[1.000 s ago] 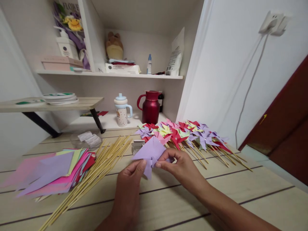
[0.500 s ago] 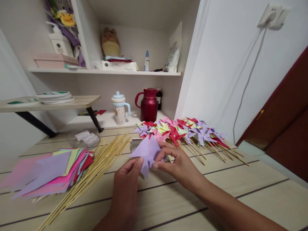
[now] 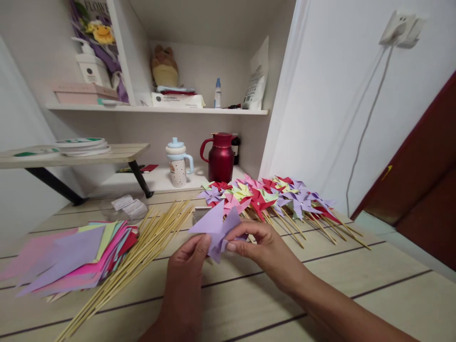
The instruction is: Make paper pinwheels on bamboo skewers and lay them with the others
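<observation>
Between my hands, above the table, is a purple paper pinwheel with several pointed flaps and no stick that I can see. My left hand pinches its lower left side between thumb and fingers. From the right, my right hand grips a flap, thumb and forefinger closed on the paper. Part of the paper is hidden behind my fingers. Just behind it, paper pinwheels on sticks lie in a heap, in red, pink, yellow and purple. To the left of my left hand are loose wooden sticks.
Coloured paper sheets are stacked at the left, near a clear container with white labels. A speckled cup and a red thermos jug stand at the back. A small raised shelf stands back left.
The pinwheel has turned slightly, and its right flap is now bent further toward the middle by my right hand. My left hand keeps its pinch. The view has tilted a little.
</observation>
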A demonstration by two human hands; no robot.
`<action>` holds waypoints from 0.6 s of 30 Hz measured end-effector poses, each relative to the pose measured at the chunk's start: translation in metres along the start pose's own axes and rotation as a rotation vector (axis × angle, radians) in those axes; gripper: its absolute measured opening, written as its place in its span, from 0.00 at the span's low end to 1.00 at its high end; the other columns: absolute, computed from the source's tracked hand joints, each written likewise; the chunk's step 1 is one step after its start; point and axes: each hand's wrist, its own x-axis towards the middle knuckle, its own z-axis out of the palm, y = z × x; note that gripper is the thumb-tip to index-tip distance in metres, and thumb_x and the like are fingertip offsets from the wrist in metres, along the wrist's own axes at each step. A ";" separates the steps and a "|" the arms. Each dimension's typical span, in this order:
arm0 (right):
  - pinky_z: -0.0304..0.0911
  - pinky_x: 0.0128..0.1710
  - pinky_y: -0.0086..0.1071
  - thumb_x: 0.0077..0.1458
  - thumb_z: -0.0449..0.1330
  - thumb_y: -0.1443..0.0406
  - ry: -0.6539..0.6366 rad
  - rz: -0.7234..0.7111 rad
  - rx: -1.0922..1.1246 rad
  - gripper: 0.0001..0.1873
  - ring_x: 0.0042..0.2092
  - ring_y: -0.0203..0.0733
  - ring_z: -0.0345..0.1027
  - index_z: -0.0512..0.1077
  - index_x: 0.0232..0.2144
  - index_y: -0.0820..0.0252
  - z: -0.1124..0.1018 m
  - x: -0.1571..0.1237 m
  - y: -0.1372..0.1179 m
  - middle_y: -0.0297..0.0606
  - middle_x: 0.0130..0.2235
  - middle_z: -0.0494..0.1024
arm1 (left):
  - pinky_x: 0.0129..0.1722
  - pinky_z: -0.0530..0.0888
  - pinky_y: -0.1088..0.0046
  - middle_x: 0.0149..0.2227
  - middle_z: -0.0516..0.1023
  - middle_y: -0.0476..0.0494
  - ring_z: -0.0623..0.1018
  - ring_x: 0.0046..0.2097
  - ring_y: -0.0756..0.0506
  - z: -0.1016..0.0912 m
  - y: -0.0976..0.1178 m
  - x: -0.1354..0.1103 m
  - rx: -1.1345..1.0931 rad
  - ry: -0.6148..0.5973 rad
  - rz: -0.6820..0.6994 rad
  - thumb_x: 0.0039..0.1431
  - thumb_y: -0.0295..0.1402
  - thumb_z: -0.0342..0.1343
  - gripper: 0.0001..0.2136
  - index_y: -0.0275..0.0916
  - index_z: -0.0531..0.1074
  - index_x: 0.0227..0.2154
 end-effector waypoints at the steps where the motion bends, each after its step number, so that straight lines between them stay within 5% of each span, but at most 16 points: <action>1: 0.63 0.39 0.34 0.50 0.68 0.62 0.018 -0.003 -0.004 0.03 0.36 0.42 0.70 0.80 0.28 0.54 0.000 0.000 0.001 0.34 0.30 0.80 | 0.43 0.70 0.71 0.33 0.78 0.49 0.72 0.39 0.46 0.000 -0.001 0.000 0.004 -0.005 0.002 0.53 0.40 0.63 0.08 0.41 0.78 0.29; 10: 0.63 0.40 0.35 0.49 0.68 0.64 0.085 -0.022 -0.046 0.03 0.37 0.42 0.70 0.80 0.30 0.53 0.000 0.000 -0.002 0.33 0.32 0.80 | 0.44 0.71 0.70 0.32 0.78 0.48 0.74 0.39 0.45 0.002 -0.001 -0.002 -0.018 0.004 -0.005 0.50 0.40 0.65 0.09 0.39 0.79 0.29; 18: 0.64 0.41 0.34 0.47 0.70 0.65 0.104 -0.035 -0.158 0.16 0.41 0.43 0.69 0.77 0.41 0.52 0.000 -0.001 -0.001 0.34 0.41 0.79 | 0.43 0.71 0.70 0.33 0.80 0.47 0.75 0.38 0.45 0.002 0.000 -0.003 0.017 0.033 -0.017 0.49 0.41 0.65 0.11 0.39 0.81 0.30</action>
